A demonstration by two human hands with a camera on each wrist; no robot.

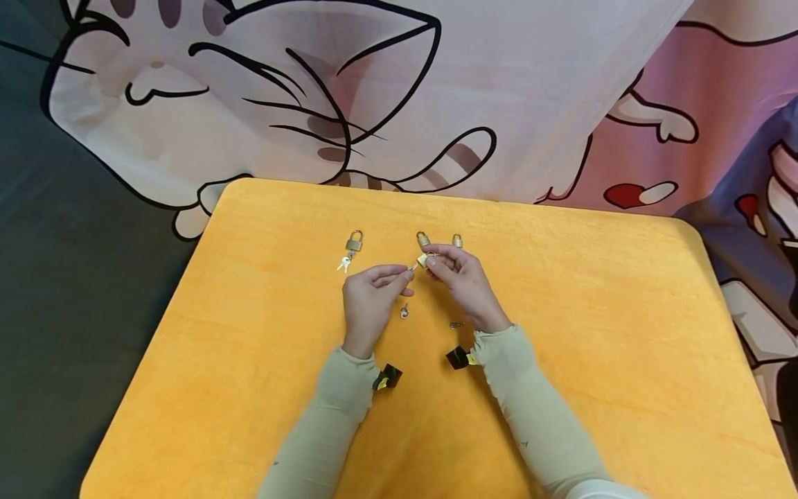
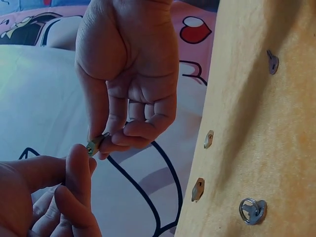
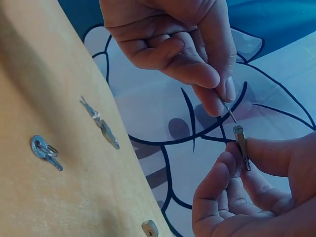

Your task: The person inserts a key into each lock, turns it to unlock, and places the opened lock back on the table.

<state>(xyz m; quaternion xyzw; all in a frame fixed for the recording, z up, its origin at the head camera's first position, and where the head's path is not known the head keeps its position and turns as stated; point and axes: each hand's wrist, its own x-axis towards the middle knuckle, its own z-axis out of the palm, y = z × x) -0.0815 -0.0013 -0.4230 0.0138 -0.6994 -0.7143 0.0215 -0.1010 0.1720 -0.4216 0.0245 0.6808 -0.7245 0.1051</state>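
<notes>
Between finger and thumb, my left hand (image 1: 373,301) pinches a small key (image 3: 230,113), its bow mostly hidden by the fingertips. My right hand (image 1: 467,287) grips a little brass padlock (image 3: 240,143) by its body, the keyhole end facing the key. In the right wrist view the key's tip points at that end with a narrow gap between them. Beyond the hands stand two more small brass padlocks, a middle padlock (image 1: 423,239) and a right padlock (image 1: 458,240). A larger padlock (image 1: 354,242) lies to the left, with keys (image 1: 345,263) at its lower end.
Nearer than the hands, keys on a ring (image 1: 404,312) lie on the yellow table (image 1: 249,360), and another small key (image 1: 456,325) rests by the right wrist. A cartoon-printed cloth (image 1: 530,90) hangs behind the table's far edge.
</notes>
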